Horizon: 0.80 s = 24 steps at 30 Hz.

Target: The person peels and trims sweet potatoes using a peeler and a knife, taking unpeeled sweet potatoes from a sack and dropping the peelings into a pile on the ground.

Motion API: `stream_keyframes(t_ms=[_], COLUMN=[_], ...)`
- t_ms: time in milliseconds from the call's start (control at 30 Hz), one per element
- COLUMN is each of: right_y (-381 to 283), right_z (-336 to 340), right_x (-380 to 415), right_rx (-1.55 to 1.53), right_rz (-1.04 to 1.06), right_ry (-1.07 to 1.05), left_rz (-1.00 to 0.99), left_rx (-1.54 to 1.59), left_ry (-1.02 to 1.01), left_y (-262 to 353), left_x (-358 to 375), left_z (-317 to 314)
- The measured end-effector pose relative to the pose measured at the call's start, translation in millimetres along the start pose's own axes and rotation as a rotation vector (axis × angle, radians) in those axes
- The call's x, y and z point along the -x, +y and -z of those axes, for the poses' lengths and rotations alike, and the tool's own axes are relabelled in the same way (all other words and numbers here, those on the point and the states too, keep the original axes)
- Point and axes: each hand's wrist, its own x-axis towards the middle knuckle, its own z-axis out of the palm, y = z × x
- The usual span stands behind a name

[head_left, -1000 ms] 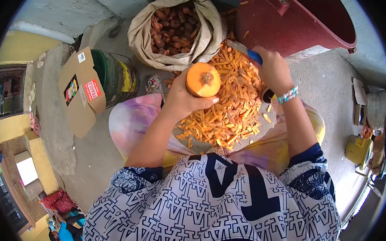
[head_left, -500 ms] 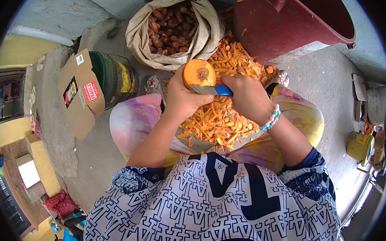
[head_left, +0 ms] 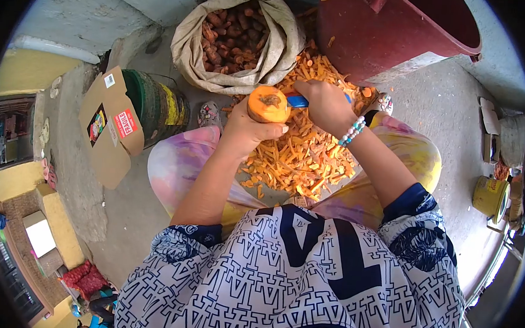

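Observation:
My left hand (head_left: 249, 130) is wrapped round a thick orange root vegetable (head_left: 268, 106), its blunt end facing up with a brown scar on it. To its right, my right hand (head_left: 328, 108) grips a knife by its blue handle (head_left: 298, 100). Little of the blade shows; the handle's front end lies close beside the vegetable. Beneath both hands spreads a heap of orange peelings (head_left: 304, 160) on the floor between my legs.
A cloth sack (head_left: 188, 53) of reddish-brown roots (head_left: 233, 38) stands ahead. At the front right is a large maroon tub (head_left: 364, 44). On the left, a cardboard box flap (head_left: 107, 126) leans by a green bucket (head_left: 138, 92). A yellow bucket (head_left: 487, 196) sits far right.
The knife has left the top of the vegetable and moved right with my right hand. The vegetable's top has tilted slightly, and more peeled orange side shows.

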Motion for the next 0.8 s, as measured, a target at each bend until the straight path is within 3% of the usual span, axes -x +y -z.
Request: stream_keyframes(t_ms=[133, 200, 233, 300, 333, 400, 433, 500, 533, 633, 700, 733, 800], right_y=[2.8, -0.2, -1.0, 3.6, 4.9, 3.7, 2.8, 1.8, -0.3, 4.7, 7.6, 8.1, 6.1], right_z=[-13.6, -22.2, -23.3, -20.7, -19.8, -19.7, -19.6, -30.1, -31.4, -20.8, -22.4, -24.5, -37.2], right_x=[-0.7, 2.6, 3.9, 0.6, -0.9, -0.8, -1.4, -0.2, 1.0, -3.0, -4.9, -6.4, -6.3], right_rx=[-0.072, -0.1, -0.126, -0.094, -0.064, -0.075, -0.084, -0.118, -0.15, -0.139, -0.12, -0.103, -0.11], right_rz=[0.038, 0.008, -0.017, -0.006, 0.004, -0.009, -0.017, -0.02, -0.025, 0.016, 0.029, 0.044, 0.007], right_ry=[-0.023, -0.017, -0.012, -0.016, -0.017, -0.011, -0.007, -0.008, -0.014, -0.009, -0.016, -0.025, -0.051], left_rz=[-0.045, -0.348, -0.348, -0.122, -0.122, 0.126, 0.125, -0.319, -0.316, -0.207, 0.162, 0.16, -0.259], left_rx=[-0.035, -0.404, -0.402, -0.091, -0.095, 0.055, 0.054, -0.453, -0.451, -0.244, 0.086, 0.086, -0.501], left_ry=[-0.02, 0.199, 0.197, 0.101, 0.098, -0.021, -0.021, 0.241, 0.241, 0.186, -0.013, -0.01, 0.225], left_y=[-13.6, -25.3, -24.7, -20.3, -18.4, -15.8, -19.1, -29.1, -28.6, -21.7, -16.3, -19.2, -28.6], left_x=[-3.4, -6.0, -5.7, -3.9, -3.5, -2.7, -3.6, -5.5, -4.8, -2.1, 0.3, -0.2, -2.3], left_z=[4.6, -1.3, -2.6, -1.3, 2.3, 8.5, 5.9, -1.4, -2.8, -3.9, 3.9, 2.8, 0.8])
